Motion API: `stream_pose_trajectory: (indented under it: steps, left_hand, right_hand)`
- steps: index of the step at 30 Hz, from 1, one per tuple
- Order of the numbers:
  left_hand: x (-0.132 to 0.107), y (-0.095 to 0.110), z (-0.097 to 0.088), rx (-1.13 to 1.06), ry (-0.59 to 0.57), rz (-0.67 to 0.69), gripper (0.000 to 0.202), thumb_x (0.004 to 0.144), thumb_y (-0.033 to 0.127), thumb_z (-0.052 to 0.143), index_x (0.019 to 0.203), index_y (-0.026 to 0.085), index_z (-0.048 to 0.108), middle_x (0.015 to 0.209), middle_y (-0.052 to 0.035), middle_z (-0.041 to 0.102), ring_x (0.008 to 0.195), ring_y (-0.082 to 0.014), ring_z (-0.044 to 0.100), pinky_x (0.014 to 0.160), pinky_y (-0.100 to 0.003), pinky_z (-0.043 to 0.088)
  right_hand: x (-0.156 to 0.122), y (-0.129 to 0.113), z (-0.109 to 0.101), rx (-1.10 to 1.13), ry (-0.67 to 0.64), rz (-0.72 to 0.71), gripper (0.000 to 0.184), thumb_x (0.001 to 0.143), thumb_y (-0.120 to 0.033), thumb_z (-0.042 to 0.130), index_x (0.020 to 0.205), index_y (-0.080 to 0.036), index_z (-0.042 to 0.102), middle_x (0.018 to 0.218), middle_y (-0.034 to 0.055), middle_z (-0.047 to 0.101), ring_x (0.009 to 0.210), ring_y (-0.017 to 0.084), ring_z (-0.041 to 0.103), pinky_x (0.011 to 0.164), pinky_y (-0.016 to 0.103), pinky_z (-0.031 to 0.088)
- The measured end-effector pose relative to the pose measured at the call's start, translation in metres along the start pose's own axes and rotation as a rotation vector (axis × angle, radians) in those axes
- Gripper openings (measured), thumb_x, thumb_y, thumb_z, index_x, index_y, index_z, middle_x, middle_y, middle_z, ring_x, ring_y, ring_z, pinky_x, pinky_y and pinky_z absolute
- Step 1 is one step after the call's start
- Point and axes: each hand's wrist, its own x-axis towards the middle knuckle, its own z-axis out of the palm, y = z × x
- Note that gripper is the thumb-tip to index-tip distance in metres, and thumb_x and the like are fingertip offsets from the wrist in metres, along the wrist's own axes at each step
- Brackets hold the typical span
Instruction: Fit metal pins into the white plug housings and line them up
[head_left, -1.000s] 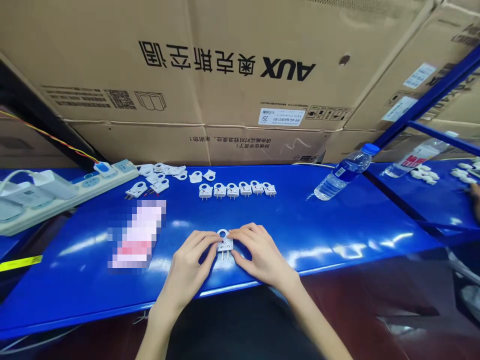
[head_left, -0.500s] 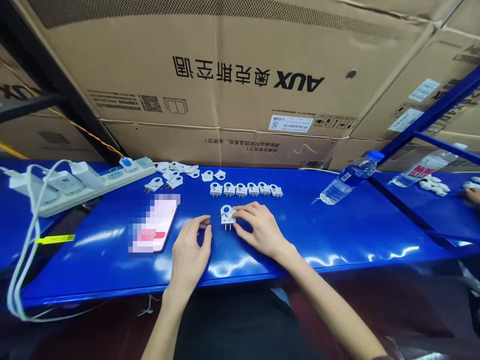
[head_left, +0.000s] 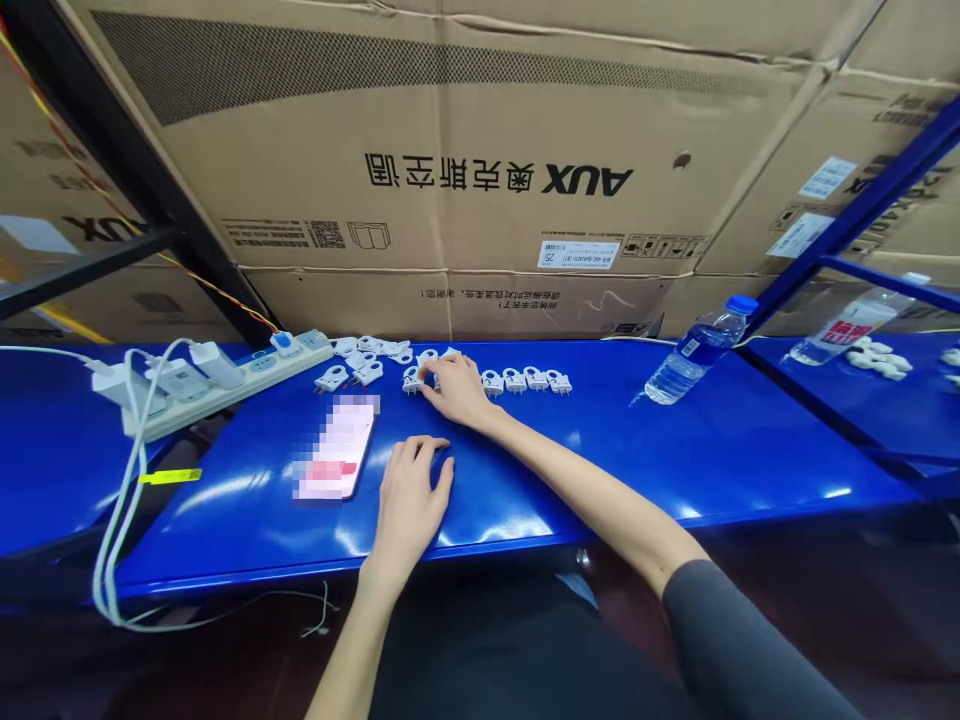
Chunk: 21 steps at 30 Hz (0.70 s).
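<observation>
My right hand (head_left: 459, 388) reaches to the left end of a row of white two-pin plugs with ring-shaped tops. Its thumb and forefinger pinch the right edge of the end plug (head_left: 410, 381). The back of this hand hides the plugs in the row's left middle. Farther right, several plugs (head_left: 514, 380) stand side by side, pins toward me. My left hand (head_left: 411, 495) lies on the blue table with bent, parted fingers and nothing in it. Left of it is a phone (head_left: 337, 450) with a blurred screen.
More white plugs (head_left: 367, 350) are heaped at the back left beside a power strip (head_left: 259, 380) with chargers and white cables. A water bottle (head_left: 697, 350) leans at the right. A large cardboard box (head_left: 495, 80) stands behind the blue table (head_left: 600, 460).
My right hand has carried the plug from the table's middle away from me to the left end of the row. My left hand stays on the table. The camera view has shifted.
</observation>
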Motion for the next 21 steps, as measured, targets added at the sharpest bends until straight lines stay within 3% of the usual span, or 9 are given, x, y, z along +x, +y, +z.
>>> stream_pose_trajectory:
  steps: [3, 7, 13, 16, 19, 21]
  left_hand:
    - [-0.001, -0.001, 0.000, 0.008, -0.002, 0.007, 0.025, 0.100, 0.032, 0.049, 0.115, 0.022, 0.067, 0.115, -0.0089, 0.068, 0.111, -0.0295, 0.062, 0.101, -0.046, 0.050]
    - [-0.002, 0.000, 0.000, 0.016, -0.004, 0.017, 0.025, 0.100, 0.032, 0.049, 0.115, 0.021, 0.066, 0.116, -0.0091, 0.068, 0.111, -0.0293, 0.061, 0.102, -0.047, 0.050]
    - [-0.001, 0.002, -0.002, 0.042, -0.001, 0.027, 0.027, 0.101, 0.033, 0.048, 0.116, 0.021, 0.066, 0.115, -0.0096, 0.068, 0.110, -0.0293, 0.061, 0.099, -0.046, 0.051]
    - [-0.001, 0.003, -0.003, 0.059, 0.004, 0.029, 0.028, 0.101, 0.033, 0.047, 0.117, 0.021, 0.067, 0.116, -0.0101, 0.068, 0.109, -0.0291, 0.062, 0.097, -0.046, 0.052]
    - [-0.001, 0.006, -0.002, 0.075, 0.002, 0.031, 0.031, 0.101, 0.035, 0.046, 0.120, 0.022, 0.067, 0.119, -0.0109, 0.068, 0.112, -0.0309, 0.063, 0.096, -0.047, 0.052]
    - [-0.001, 0.007, 0.000, 0.094, 0.004, 0.028, 0.036, 0.101, 0.039, 0.048, 0.128, 0.022, 0.065, 0.124, -0.0122, 0.068, 0.117, -0.0336, 0.062, 0.098, -0.051, 0.051]
  right_hand:
    - [-0.002, 0.001, 0.007, -0.018, -0.012, 0.007, 0.014, 0.097, -0.025, 0.061, 0.108, -0.023, 0.069, 0.126, 0.0056, 0.071, 0.128, 0.028, 0.051, 0.121, 0.057, 0.025]
    - [-0.006, 0.004, 0.007, -0.035, -0.025, 0.009, 0.014, 0.096, -0.025, 0.062, 0.106, -0.022, 0.070, 0.129, 0.0070, 0.069, 0.130, 0.029, 0.050, 0.121, 0.058, 0.024]
    - [-0.018, 0.004, -0.016, -0.048, -0.011, -0.024, 0.034, 0.090, -0.019, 0.063, 0.124, -0.021, 0.066, 0.140, 0.0055, 0.064, 0.133, 0.027, 0.048, 0.124, 0.054, 0.023]
    - [-0.047, 0.003, -0.039, -0.061, 0.006, -0.010, 0.037, 0.093, -0.021, 0.060, 0.130, -0.022, 0.064, 0.145, 0.0072, 0.061, 0.137, 0.028, 0.048, 0.126, 0.056, 0.023]
    - [-0.094, 0.004, -0.062, -0.092, -0.004, 0.025, 0.037, 0.097, -0.027, 0.058, 0.134, -0.022, 0.063, 0.150, 0.0102, 0.057, 0.140, 0.031, 0.047, 0.126, 0.059, 0.022]
    - [-0.126, 0.005, -0.071, -0.128, -0.085, 0.110, 0.046, 0.101, -0.036, 0.056, 0.145, -0.021, 0.055, 0.156, 0.0116, 0.051, 0.145, 0.032, 0.044, 0.126, 0.060, 0.024]
